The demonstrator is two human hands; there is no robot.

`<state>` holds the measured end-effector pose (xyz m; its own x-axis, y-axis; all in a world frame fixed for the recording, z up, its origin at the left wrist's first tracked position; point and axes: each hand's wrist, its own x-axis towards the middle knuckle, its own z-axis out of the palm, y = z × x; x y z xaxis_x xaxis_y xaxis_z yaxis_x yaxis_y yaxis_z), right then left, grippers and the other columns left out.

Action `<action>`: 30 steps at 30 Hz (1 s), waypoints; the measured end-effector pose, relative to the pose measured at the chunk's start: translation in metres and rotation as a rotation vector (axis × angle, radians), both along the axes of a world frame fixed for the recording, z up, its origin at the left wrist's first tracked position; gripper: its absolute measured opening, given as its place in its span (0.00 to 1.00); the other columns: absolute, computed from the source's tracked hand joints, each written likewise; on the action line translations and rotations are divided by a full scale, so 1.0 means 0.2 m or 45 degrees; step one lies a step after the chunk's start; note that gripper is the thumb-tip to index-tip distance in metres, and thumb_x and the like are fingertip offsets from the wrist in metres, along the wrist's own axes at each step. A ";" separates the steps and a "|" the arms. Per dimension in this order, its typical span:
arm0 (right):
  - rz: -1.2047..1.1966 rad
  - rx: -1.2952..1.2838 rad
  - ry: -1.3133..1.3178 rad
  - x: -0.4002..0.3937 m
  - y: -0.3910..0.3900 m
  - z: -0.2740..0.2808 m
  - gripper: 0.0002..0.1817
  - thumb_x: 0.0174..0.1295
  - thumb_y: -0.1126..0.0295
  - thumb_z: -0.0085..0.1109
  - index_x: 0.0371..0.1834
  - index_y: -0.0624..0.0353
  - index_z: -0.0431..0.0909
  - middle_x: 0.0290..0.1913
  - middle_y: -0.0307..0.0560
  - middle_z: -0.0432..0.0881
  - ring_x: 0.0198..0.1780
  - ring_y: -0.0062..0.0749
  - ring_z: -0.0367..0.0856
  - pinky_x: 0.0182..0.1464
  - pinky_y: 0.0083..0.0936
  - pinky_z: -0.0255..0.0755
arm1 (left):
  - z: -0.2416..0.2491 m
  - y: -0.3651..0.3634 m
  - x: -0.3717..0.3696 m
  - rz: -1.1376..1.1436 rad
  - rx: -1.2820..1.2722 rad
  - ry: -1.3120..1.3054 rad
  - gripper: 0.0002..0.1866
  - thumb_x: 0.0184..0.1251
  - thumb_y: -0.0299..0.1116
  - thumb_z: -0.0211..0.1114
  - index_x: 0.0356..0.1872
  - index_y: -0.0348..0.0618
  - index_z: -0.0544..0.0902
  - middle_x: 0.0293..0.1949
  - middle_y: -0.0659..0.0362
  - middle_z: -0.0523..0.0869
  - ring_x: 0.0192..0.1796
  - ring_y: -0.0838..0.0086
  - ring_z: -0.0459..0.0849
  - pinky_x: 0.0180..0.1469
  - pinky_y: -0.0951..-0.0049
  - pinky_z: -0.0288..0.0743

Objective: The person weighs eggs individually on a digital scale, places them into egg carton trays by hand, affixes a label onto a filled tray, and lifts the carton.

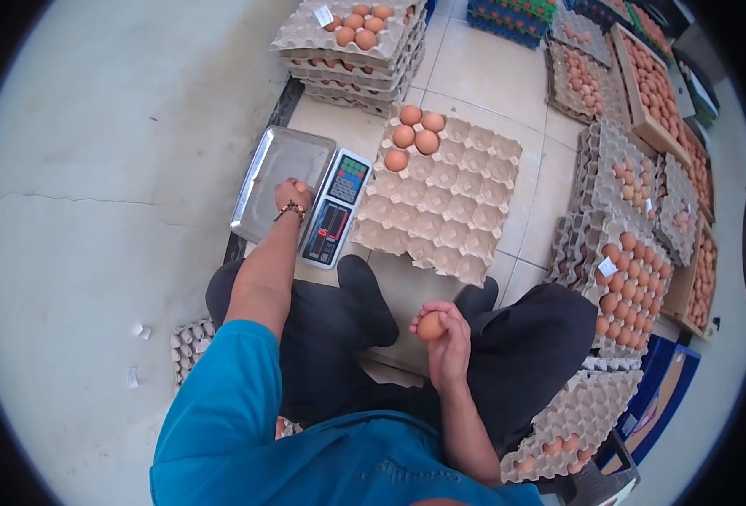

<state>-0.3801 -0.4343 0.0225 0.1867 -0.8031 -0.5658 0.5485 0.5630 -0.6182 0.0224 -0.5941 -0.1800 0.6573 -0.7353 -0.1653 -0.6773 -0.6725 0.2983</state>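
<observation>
My left hand (pixel 293 196), with a beaded bracelet at its wrist, is over the metal pan (pixel 265 169) of a digital scale (pixel 336 207). Its fingers are closed round what looks like an egg (pixel 300 187), mostly hidden by the hand. Above my lap, my right hand (pixel 449 341) is turned palm up and grips a brown egg (pixel 430 325). In front of me, right of the scale, lies a cardboard egg tray (pixel 466 190). Several brown eggs (pixel 403 137) sit at its far left corner, and its other cups hold nothing. Red figures light the scale's display.
A tall stack of egg trays (pixel 352 63) stands beyond the scale. More filled trays (pixel 634 282) and wooden crates of eggs (pixel 655 93) line the right side. Another tray (pixel 579 413) is beside my right leg. Paper scraps (pixel 133 377) lie on the floor at left.
</observation>
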 end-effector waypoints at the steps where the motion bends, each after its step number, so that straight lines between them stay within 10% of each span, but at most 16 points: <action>1: -0.015 0.008 -0.033 0.00 0.00 0.00 0.17 0.70 0.63 0.44 0.45 0.68 0.75 0.41 0.51 0.77 0.43 0.36 0.78 0.49 0.33 0.74 | 0.00 0.00 0.00 -0.019 0.094 0.024 0.23 0.51 0.40 0.74 0.48 0.43 0.85 0.45 0.45 0.85 0.55 0.53 0.81 0.58 0.61 0.77; 7: -0.136 0.031 -0.161 0.00 0.00 -0.07 0.19 0.72 0.60 0.43 0.47 0.68 0.74 0.43 0.53 0.78 0.46 0.39 0.78 0.53 0.35 0.73 | 0.14 -0.06 -0.11 0.062 -0.271 -0.138 0.27 0.58 0.41 0.70 0.58 0.41 0.79 0.49 0.43 0.85 0.54 0.54 0.82 0.55 0.62 0.78; 11: -0.260 0.123 -0.151 0.01 0.01 -0.05 0.21 0.73 0.58 0.42 0.50 0.68 0.73 0.45 0.52 0.78 0.49 0.40 0.78 0.57 0.36 0.72 | 0.97 0.19 -0.78 -0.576 -0.441 0.756 0.19 0.64 0.33 0.66 0.55 0.39 0.80 0.42 0.53 0.86 0.36 0.66 0.86 0.41 0.67 0.80; 14: -0.218 0.102 -0.183 0.01 0.05 -0.09 0.24 0.74 0.56 0.41 0.55 0.69 0.72 0.50 0.53 0.78 0.53 0.41 0.78 0.61 0.38 0.71 | 1.22 0.61 -1.16 -1.147 -0.223 0.900 0.25 0.59 0.29 0.70 0.60 0.46 0.79 0.56 0.53 0.81 0.52 0.67 0.83 0.51 0.70 0.80; 16: -0.138 0.124 -0.210 0.02 0.06 -0.05 0.27 0.74 0.54 0.39 0.58 0.70 0.70 0.55 0.55 0.77 0.58 0.41 0.76 0.64 0.38 0.68 | 1.22 0.81 -1.30 -1.239 -0.356 0.865 0.27 0.57 0.29 0.70 0.61 0.47 0.78 0.62 0.46 0.75 0.57 0.53 0.80 0.59 0.62 0.76; 22: -0.110 0.198 -0.357 0.04 0.11 -0.05 0.34 0.75 0.49 0.35 0.69 0.70 0.63 0.65 0.60 0.70 0.67 0.43 0.69 0.70 0.40 0.61 | 1.12 0.96 -1.34 -1.031 -0.352 0.635 0.25 0.58 0.27 0.69 0.60 0.43 0.78 0.54 0.48 0.81 0.53 0.56 0.83 0.55 0.64 0.79; 30: -0.015 0.033 -0.195 0.03 0.06 0.06 0.32 0.75 0.48 0.35 0.70 0.63 0.63 0.64 0.62 0.73 0.65 0.47 0.73 0.68 0.42 0.64 | 0.80 0.16 -0.39 -0.488 -0.473 0.102 0.24 0.51 0.33 0.76 0.50 0.42 0.80 0.38 0.51 0.88 0.40 0.63 0.88 0.44 0.67 0.81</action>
<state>-0.3737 -0.4222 0.0343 0.2627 -0.7913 -0.5521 0.6420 0.5705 -0.5121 -0.0555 -0.5621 -0.0206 0.3266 -0.9384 0.1129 -0.8185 -0.2211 0.5302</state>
